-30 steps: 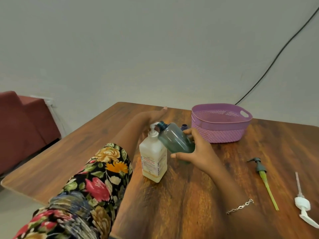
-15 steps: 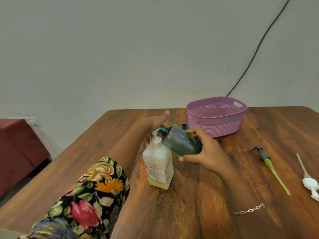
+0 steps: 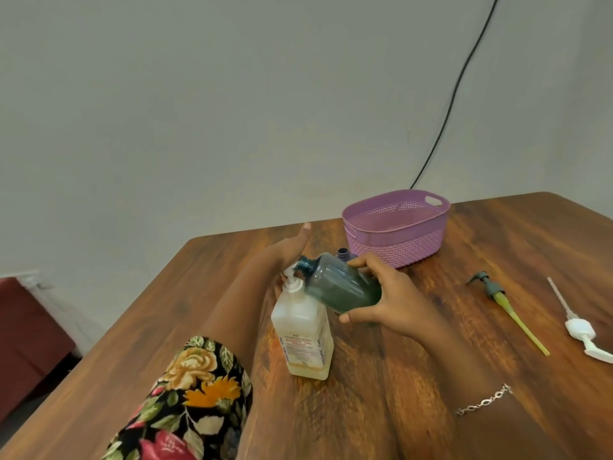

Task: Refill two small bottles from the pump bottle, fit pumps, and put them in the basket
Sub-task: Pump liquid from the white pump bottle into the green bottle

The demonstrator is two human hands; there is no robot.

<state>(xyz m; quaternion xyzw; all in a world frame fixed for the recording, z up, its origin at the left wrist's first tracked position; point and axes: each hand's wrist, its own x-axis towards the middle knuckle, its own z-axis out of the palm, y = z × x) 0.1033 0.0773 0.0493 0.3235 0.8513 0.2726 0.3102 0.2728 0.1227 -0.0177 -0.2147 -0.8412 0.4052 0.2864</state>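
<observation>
A refill was in hand. The right hand (image 3: 394, 303) gripped the tilted smoky-green plastic small bottle (image 3: 338, 287), its open neck at the spout of the white translucent pump bottle (image 3: 303, 336) standing on the wooden table (image 3: 431, 376). The left hand (image 3: 285, 250), fingers outstretched, lay behind the pump head, its contact hidden. The next move likely called for a steady press, with the neck under the spout.

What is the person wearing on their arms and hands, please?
The left arm wears a black floral sleeve printed in yellow, orange, red and green. The right wrist carries a thin silver chain bracelet. The left hand and right hand are ungloved.
</observation>
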